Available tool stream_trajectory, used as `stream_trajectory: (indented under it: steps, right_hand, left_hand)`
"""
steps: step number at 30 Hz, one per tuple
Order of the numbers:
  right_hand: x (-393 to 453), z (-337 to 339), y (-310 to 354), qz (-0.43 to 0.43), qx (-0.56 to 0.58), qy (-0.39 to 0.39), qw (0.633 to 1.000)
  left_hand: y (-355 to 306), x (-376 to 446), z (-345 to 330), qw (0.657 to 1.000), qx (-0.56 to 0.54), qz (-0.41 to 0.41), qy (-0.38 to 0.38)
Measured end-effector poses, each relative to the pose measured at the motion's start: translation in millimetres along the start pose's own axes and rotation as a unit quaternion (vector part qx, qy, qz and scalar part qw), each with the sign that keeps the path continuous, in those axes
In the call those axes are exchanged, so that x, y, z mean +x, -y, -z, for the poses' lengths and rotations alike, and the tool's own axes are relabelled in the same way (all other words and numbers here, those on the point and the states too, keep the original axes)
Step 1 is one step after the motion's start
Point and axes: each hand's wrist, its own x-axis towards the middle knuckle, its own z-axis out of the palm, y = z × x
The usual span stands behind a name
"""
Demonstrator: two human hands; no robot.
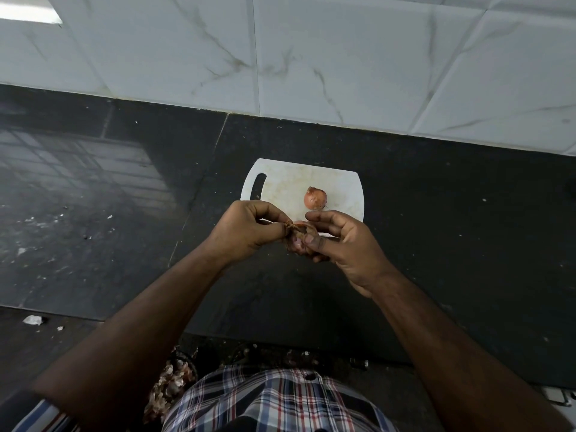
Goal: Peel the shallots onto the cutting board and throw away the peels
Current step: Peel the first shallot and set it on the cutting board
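Dark counter (436,244) under both hands, white cutting board (286,179) just beyond them. Left hand (246,232) and right hand (339,244) close together, both gripping one shallot (300,241); left fingers pinch loose peel (288,227). Second unpeeled shallot (315,198) lies on board just past right fingers

- Dark stone countertop (436,232), glossy, seam line running from 12 toward 7 o'clock; window reflection at 9 o'clock.
- White cutting board (280,182) lies flat at centre, handle slot on its 9 o'clock side.
- One unpeeled shallot (315,198) sits on the board, toward its 4 o'clock part.
- Pale scraps (32,320) on the counter at 8 o'clock; small specks scattered across the 9 o'clock area.
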Motion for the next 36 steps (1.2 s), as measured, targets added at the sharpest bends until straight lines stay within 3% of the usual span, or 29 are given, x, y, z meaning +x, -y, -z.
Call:
stream_trajectory:
  steps: [29,36]
  right_hand:
    - [4,13,-4,0.018,0.065,0.033,0.997]
    - [7,16,-2,0.003,0.104,0.045,0.994]
  left_hand:
    - [3,1,-7,0.995,-0.095,0.021,0.013]
    - [5,3,-11,0.983,-0.181,0.033,0.007]
